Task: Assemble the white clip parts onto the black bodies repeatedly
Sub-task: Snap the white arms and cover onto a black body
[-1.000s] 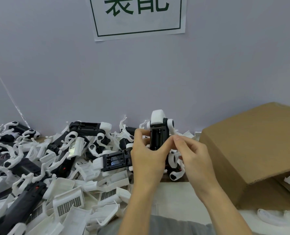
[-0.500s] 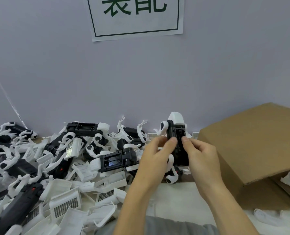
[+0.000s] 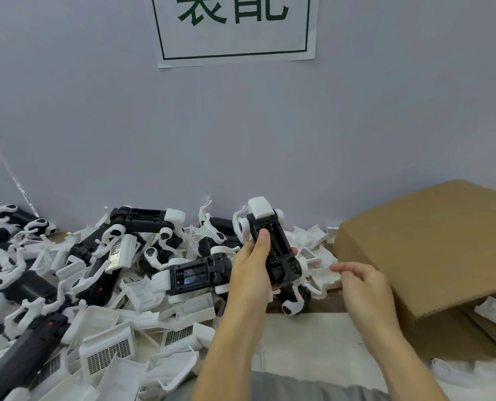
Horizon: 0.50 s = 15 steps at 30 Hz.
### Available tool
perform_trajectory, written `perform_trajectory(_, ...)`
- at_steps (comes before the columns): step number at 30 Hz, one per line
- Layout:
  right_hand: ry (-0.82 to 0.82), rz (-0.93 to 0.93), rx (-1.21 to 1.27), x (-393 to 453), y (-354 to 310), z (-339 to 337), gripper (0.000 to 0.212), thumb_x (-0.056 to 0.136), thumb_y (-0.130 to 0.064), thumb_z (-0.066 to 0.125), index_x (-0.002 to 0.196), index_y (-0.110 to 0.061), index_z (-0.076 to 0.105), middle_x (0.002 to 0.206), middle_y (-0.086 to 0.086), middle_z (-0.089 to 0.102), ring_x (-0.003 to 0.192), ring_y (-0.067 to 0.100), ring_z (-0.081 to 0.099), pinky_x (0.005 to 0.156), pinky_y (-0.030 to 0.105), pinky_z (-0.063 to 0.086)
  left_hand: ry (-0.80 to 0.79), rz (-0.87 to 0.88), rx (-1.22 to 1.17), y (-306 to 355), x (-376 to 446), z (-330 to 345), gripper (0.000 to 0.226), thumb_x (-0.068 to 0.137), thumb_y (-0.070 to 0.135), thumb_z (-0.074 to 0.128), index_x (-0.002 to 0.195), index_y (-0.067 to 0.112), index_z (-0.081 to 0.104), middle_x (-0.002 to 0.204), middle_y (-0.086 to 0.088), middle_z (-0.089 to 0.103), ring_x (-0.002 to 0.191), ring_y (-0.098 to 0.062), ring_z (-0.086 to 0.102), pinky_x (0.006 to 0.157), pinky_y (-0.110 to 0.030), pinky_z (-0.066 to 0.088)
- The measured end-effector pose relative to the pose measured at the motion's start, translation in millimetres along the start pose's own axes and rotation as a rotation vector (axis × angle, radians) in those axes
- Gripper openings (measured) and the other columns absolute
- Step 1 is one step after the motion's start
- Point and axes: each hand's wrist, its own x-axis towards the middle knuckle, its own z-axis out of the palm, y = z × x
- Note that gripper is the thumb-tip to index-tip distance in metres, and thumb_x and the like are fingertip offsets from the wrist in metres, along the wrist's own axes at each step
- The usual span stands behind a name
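Black body [image 3: 275,250] sits just right of frame centre, gripped by the left hand [image 3: 249,270], thumb laid along its face; its long axis runs from upper left to lower right. The right hand [image 3: 359,285] is just lower right of it, fingers loosely curled, apparently holding nothing, nearest the white clip parts [image 3: 325,277] beside the cardboard box [image 3: 432,250]

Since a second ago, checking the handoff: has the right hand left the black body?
Yes. The right hand has let go and dropped rightward toward the cardboard box; the left hand holds the black body alone.
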Motion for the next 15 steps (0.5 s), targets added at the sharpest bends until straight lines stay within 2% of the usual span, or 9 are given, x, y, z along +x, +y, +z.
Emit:
perform_trajectory(3, -0.104, -0.034, -0.255, 0, 10, 2, 0.037, 0.089, 0.005, 0.046, 0.085, -0.011, 0.078, 0.137, 0.003, 0.059, 0.128, 0.024, 0.051, 0.096, 0.028, 0.037, -0.012, 0.004, 0.005, -2, 2, -1, 0.033, 0.105, 0.040, 0.048, 0.108, 0.018, 0.072, 0.092, -0.011, 0.079, 0.084, -0.021, 0.076, 0.069, -0.036, 0.061)
perform_trajectory(5, -0.175, -0.068, -0.444, 0, 14, 3, 0.036, 0.085, 0.009, 0.045, 0.075, -0.003, 0.077, 0.150, 0.005, 0.049, 0.137, 0.029, 0.042, 0.102, 0.025, 0.031, -0.024, 0.005, 0.013, -3, 3, -1, 0.033, 0.106, 0.039, 0.047, 0.108, 0.018, 0.073, 0.091, -0.012, 0.078, 0.081, -0.021, 0.075, 0.066, -0.035, 0.061)
perform_trajectory(7, -0.296, -0.079, -0.630, 0, 19, 5, 0.031, 0.082, 0.010, 0.042, 0.063, -0.004, 0.064, 0.151, 0.006, 0.045, 0.126, 0.035, 0.043, 0.101, 0.026, 0.034, -0.029, 0.004, 0.013, -4, 3, 0, 0.033, 0.106, 0.039, 0.048, 0.109, 0.016, 0.073, 0.093, -0.013, 0.078, 0.083, -0.023, 0.075, 0.067, -0.036, 0.060)
perform_trajectory(9, -0.393, -0.073, -0.770, 0, 24, 9, 0.023, 0.082, 0.004, 0.040, 0.067, -0.012, 0.044, 0.147, 0.007, 0.042, 0.110, 0.031, 0.038, 0.097, 0.029, 0.035, -0.033, 0.004, 0.009, -4, 3, 0, 0.033, 0.105, 0.038, 0.049, 0.108, 0.016, 0.073, 0.095, -0.014, 0.078, 0.084, -0.023, 0.074, 0.067, -0.037, 0.060)
perform_trajectory(10, -0.404, -0.064, -0.814, 1, 26, 10, 0.019, 0.084, 0.001, 0.039, 0.073, -0.014, 0.042, 0.144, 0.004, 0.041, 0.108, 0.028, 0.034, 0.095, 0.030, 0.035, -0.035, 0.006, 0.005, -4, 3, 0, 0.033, 0.105, 0.038, 0.049, 0.107, 0.016, 0.073, 0.095, -0.015, 0.078, 0.083, -0.023, 0.074, 0.066, -0.035, 0.060)
perform_trajectory(13, -0.346, -0.088, -0.838, 3, 33, 13, 0.019, 0.089, -0.003, 0.039, 0.095, -0.011, 0.055, 0.137, -0.008, 0.044, 0.104, 0.019, 0.024, 0.090, 0.027, 0.030, -0.043, 0.010, 0.006, -4, 4, -1, 0.032, 0.105, 0.038, 0.049, 0.108, 0.017, 0.072, 0.097, -0.016, 0.077, 0.081, -0.020, 0.075, 0.063, -0.031, 0.060)
perform_trajectory(15, -0.234, -0.178, -0.780, 4, 34, 14, 0.025, 0.090, 0.000, 0.041, 0.097, -0.008, 0.063, 0.129, -0.005, 0.053, 0.099, 0.019, 0.026, 0.088, 0.028, 0.030, -0.047, 0.014, 0.009, -4, 4, -2, 0.031, 0.105, 0.037, 0.049, 0.109, 0.016, 0.072, 0.097, -0.016, 0.077, 0.079, -0.020, 0.074, 0.063, -0.032, 0.061)
